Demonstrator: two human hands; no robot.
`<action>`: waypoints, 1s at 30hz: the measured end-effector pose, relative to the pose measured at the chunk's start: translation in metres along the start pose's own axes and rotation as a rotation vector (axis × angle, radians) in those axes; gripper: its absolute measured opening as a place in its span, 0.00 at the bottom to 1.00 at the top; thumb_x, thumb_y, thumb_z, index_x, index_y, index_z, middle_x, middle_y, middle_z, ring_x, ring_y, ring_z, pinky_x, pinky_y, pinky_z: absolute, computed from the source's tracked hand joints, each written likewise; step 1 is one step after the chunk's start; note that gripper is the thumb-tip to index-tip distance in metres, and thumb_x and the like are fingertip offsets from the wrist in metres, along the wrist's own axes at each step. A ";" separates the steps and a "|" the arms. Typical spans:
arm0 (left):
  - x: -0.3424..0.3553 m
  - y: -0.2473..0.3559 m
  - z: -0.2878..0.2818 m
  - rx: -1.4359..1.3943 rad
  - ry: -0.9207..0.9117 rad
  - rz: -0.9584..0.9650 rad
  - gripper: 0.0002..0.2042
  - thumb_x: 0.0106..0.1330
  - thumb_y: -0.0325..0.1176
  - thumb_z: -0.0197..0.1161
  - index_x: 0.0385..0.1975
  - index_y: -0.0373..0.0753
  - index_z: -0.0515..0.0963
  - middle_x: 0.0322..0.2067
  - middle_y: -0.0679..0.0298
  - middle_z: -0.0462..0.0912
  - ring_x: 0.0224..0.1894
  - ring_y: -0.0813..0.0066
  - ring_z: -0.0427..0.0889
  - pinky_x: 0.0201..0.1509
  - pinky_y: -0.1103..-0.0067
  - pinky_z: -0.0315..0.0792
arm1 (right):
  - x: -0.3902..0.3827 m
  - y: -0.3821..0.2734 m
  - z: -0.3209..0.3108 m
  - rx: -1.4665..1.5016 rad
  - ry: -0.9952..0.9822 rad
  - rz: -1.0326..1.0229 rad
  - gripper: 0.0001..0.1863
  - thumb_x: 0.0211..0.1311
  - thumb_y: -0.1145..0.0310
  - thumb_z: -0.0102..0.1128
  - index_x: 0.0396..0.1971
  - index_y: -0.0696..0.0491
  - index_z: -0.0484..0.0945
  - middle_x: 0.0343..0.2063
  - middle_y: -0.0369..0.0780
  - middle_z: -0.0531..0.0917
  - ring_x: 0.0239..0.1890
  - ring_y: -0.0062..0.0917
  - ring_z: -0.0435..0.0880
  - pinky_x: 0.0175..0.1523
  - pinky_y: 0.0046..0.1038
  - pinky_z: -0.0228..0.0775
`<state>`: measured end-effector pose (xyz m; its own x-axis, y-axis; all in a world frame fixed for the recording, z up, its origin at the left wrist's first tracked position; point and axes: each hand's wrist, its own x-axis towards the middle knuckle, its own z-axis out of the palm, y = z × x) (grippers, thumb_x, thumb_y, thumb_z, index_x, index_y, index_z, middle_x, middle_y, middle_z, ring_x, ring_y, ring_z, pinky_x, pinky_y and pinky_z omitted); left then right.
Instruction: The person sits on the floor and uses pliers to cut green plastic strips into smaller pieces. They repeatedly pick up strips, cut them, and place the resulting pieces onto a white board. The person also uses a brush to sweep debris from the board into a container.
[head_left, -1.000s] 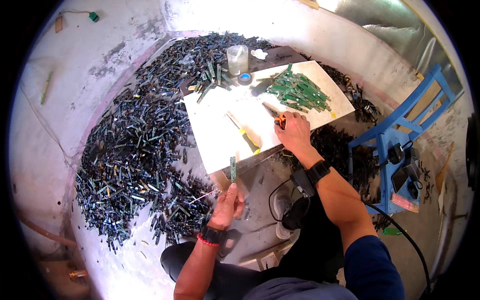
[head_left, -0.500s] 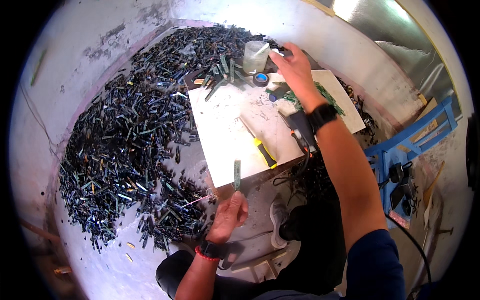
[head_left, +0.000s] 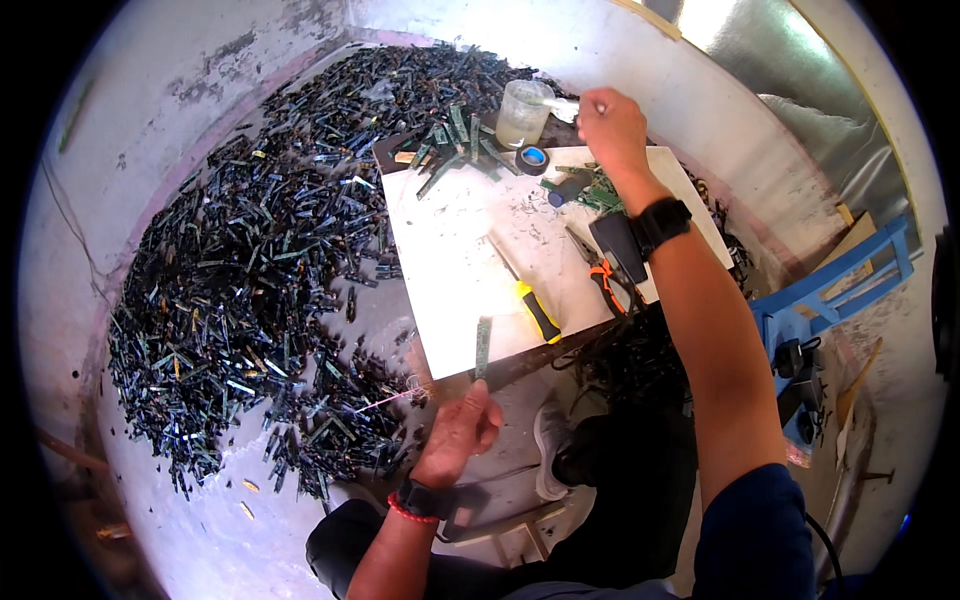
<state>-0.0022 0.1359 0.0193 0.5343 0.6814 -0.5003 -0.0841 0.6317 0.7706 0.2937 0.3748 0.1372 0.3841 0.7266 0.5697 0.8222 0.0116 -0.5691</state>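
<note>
Heap [head_left: 230,290] of dark narrow strips, biggest thing here, over the floor on the left, up to the board's left edge. White board [head_left: 455,225] in the middle, lit very bright, tools on it. Blue chair [head_left: 850,287] far right, black items [head_left: 796,365] on the seat.

Right hand [head_left: 613,125] out past the board's far edge, fingers closed on a white stick [head_left: 560,103]; stick's other end is at the jar's mouth, cannot tell how far in. Left hand [head_left: 460,432] below the board's near edge, thumb and fingers pinching one green strip [head_left: 483,345] by its lower end. Strip stands roughly upright, top end against the white of the board in view; cannot tell if it touches.

Cloudy jar [head_left: 522,118] beyond the far edge. Black box [head_left: 619,247] at the right wrist, by the watch [head_left: 662,222]. Orange-handled pliers [head_left: 604,283] just below the box. Yellow-black screwdriver [head_left: 538,312] left of the pliers, shaft pointing away. Loose strips [head_left: 602,196] on the board, partly hidden by the right arm. Tape roll [head_left: 532,159], blue core, near the jar. Red bracelet [head_left: 410,512], left wrist.
</note>
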 end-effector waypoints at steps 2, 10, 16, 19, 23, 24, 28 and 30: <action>0.001 -0.001 0.002 -0.012 0.003 -0.009 0.24 0.69 0.55 0.44 0.21 0.40 0.70 0.11 0.70 0.63 0.13 0.82 0.58 0.17 0.83 0.52 | -0.010 0.021 0.000 0.081 -0.052 0.038 0.10 0.54 0.67 0.53 0.28 0.58 0.79 0.24 0.44 0.82 0.28 0.35 0.82 0.36 0.33 0.73; -0.001 -0.008 0.001 -0.067 0.047 0.003 0.23 0.69 0.55 0.45 0.21 0.41 0.69 0.12 0.71 0.62 0.13 0.83 0.57 0.17 0.84 0.51 | -0.042 -0.021 -0.029 0.434 -0.330 0.414 0.11 0.61 0.68 0.50 0.25 0.59 0.76 0.19 0.35 0.76 0.17 0.15 0.70 0.20 0.18 0.63; -0.003 -0.005 0.001 -0.061 0.079 -0.013 0.23 0.68 0.54 0.46 0.21 0.41 0.69 0.12 0.71 0.62 0.13 0.83 0.56 0.17 0.85 0.51 | -0.046 -0.033 -0.024 0.297 -0.278 0.363 0.13 0.59 0.68 0.48 0.23 0.61 0.77 0.16 0.40 0.77 0.18 0.20 0.76 0.21 0.23 0.66; -0.002 -0.005 -0.001 -0.089 0.097 -0.021 0.23 0.68 0.54 0.46 0.21 0.41 0.69 0.12 0.71 0.62 0.13 0.84 0.56 0.17 0.85 0.51 | -0.049 -0.016 -0.013 0.251 -0.250 0.295 0.14 0.59 0.68 0.49 0.20 0.60 0.77 0.12 0.41 0.76 0.20 0.22 0.79 0.22 0.26 0.67; -0.002 0.000 -0.009 -0.136 0.121 0.028 0.22 0.68 0.53 0.47 0.20 0.41 0.69 0.12 0.71 0.62 0.13 0.84 0.56 0.16 0.85 0.51 | -0.053 -0.010 -0.012 0.367 -0.222 0.260 0.13 0.59 0.68 0.50 0.20 0.60 0.75 0.15 0.40 0.77 0.18 0.21 0.76 0.22 0.25 0.66; -0.001 0.000 -0.009 -0.161 0.119 0.048 0.22 0.68 0.53 0.47 0.20 0.41 0.68 0.12 0.71 0.62 0.13 0.84 0.56 0.16 0.86 0.51 | -0.052 -0.012 -0.015 0.424 -0.312 0.360 0.12 0.59 0.68 0.50 0.21 0.60 0.75 0.16 0.40 0.77 0.17 0.21 0.74 0.22 0.25 0.66; -0.004 -0.001 -0.008 -0.175 0.109 0.020 0.22 0.68 0.53 0.48 0.20 0.41 0.68 0.12 0.71 0.63 0.13 0.84 0.56 0.16 0.85 0.51 | -0.074 -0.028 -0.040 0.720 -0.284 0.401 0.08 0.57 0.69 0.50 0.25 0.58 0.71 0.17 0.36 0.73 0.15 0.18 0.68 0.20 0.22 0.62; -0.006 0.000 -0.010 -0.176 0.127 0.035 0.22 0.68 0.53 0.48 0.20 0.41 0.68 0.12 0.71 0.63 0.13 0.84 0.56 0.16 0.85 0.51 | -0.099 -0.045 -0.058 0.867 -0.361 0.470 0.08 0.57 0.67 0.51 0.26 0.56 0.69 0.16 0.33 0.69 0.14 0.16 0.63 0.18 0.20 0.58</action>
<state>-0.0134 0.1356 0.0183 0.4194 0.7379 -0.5289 -0.2518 0.6542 0.7131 0.2435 0.2627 0.1411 0.3213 0.9456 0.0514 -0.0143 0.0591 -0.9981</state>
